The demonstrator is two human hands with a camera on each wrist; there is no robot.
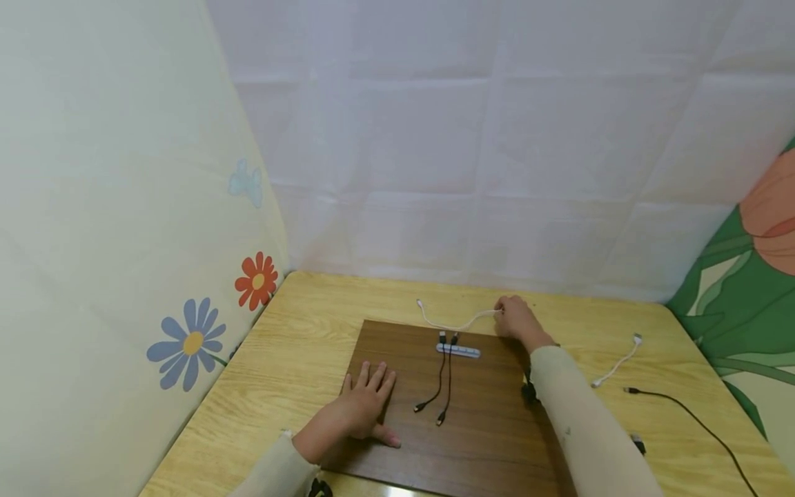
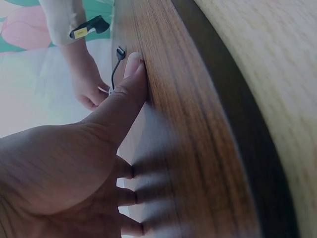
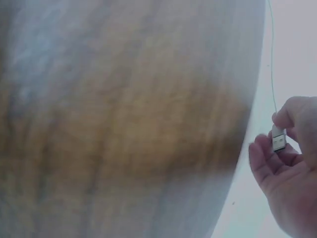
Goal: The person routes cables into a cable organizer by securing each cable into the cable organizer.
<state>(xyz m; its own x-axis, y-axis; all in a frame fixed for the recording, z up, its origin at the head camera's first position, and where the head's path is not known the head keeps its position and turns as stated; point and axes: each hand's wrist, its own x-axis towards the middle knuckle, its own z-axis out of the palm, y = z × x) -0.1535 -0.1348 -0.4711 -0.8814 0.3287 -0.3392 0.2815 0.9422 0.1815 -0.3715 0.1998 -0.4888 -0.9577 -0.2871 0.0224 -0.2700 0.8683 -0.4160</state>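
Observation:
My left hand (image 1: 360,407) lies with spread fingers on the left part of a brown wooden board (image 1: 491,428). Beyond the board's far edge, my right hand (image 1: 515,321) pinches one end of a white USB cable (image 1: 458,327); its metal USB plug (image 3: 279,142) shows between thumb and fingers in the right wrist view. The cable's other end lies on the table to the left. Near the board's far edge sits a pale blue cable holder strip (image 1: 466,351). Two short black cables run from its left end, their near plugs (image 1: 419,407) resting on the board.
On the yellow wood-grain table (image 1: 298,331), a short white cable (image 1: 615,366) lies right of the right forearm. A longer black cable (image 1: 695,415) curves toward the near right edge. A dark plug (image 1: 638,443) shows beside the right sleeve. A pale cloth wall (image 1: 422,138) stands behind the table.

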